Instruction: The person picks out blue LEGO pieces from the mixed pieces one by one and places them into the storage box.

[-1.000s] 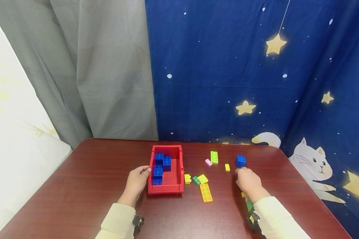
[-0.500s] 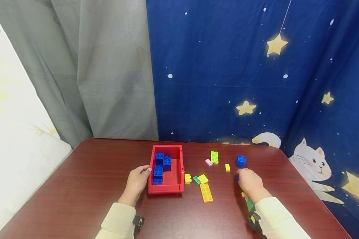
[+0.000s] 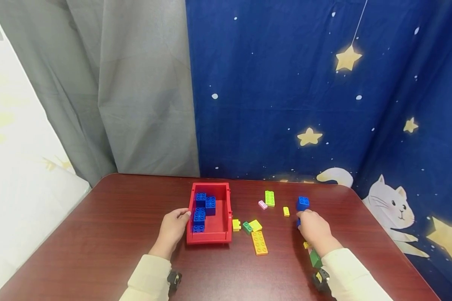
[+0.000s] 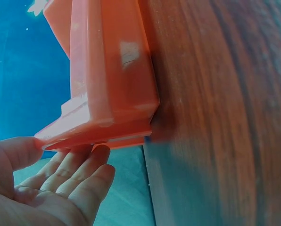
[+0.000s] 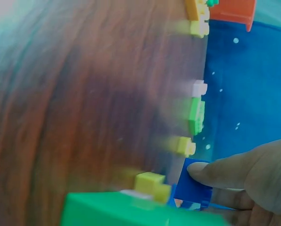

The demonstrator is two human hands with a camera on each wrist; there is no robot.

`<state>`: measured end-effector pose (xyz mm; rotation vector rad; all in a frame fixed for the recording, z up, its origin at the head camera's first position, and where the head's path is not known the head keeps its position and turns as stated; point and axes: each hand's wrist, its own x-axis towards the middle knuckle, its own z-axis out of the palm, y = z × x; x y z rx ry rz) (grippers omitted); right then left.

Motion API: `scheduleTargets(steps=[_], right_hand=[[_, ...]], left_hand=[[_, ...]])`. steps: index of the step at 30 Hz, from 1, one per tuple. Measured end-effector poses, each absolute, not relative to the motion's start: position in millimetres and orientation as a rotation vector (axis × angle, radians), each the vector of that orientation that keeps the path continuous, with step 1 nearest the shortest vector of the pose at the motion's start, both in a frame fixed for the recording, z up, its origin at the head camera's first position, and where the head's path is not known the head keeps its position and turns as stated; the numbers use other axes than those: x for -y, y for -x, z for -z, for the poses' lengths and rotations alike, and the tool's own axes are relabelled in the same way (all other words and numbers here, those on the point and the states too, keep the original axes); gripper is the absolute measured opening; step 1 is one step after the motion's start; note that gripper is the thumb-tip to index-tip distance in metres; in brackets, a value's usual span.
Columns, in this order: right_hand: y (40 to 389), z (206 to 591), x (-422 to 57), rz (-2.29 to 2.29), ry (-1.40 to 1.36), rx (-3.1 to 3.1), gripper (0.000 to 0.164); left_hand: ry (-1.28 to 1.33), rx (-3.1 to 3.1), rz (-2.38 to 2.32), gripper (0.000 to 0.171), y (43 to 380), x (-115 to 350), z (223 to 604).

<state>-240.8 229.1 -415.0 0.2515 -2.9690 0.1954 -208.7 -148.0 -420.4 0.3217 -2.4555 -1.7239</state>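
Note:
A red open-topped box [image 3: 229,225] holds several blue bricks [image 3: 199,215] along its left side. My left hand [image 3: 173,228] holds the box's left rim; in the left wrist view the thumb lies at the edge and the fingers reach beneath it. Over on the right, my right hand [image 3: 314,230] pinches a blue brick [image 5: 192,186] between thumb and fingers, low over the table. Just beyond that hand stands another blue brick [image 3: 303,203]. Closer to me, partly covered by the right hand and wrist, are a green block [image 3: 315,259] and a small yellow brick [image 3: 306,245].
Between box and right hand lie a yellow brick [image 3: 236,225], a dark green brick [image 3: 247,227], an orange brick [image 3: 259,243], a pink brick [image 3: 263,205], a lime brick [image 3: 270,198] and a small yellow brick [image 3: 286,211]. Curtains hang behind the table [image 3: 128,200].
The right hand has shifted only slightly, and the blue brick in its fingers, hidden a second ago, now shows in the head view. My left hand and the box stay put.

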Motion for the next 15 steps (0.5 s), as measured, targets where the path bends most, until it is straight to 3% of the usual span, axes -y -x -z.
scheduleTargets(steps=[15], right_hand=[[230.9,380.3,-185.9,-0.203,-0.375,2.889,0.038]], left_hand=[[-0.313,2.447,1.713,0.036,209.0,147.7,422.1]])
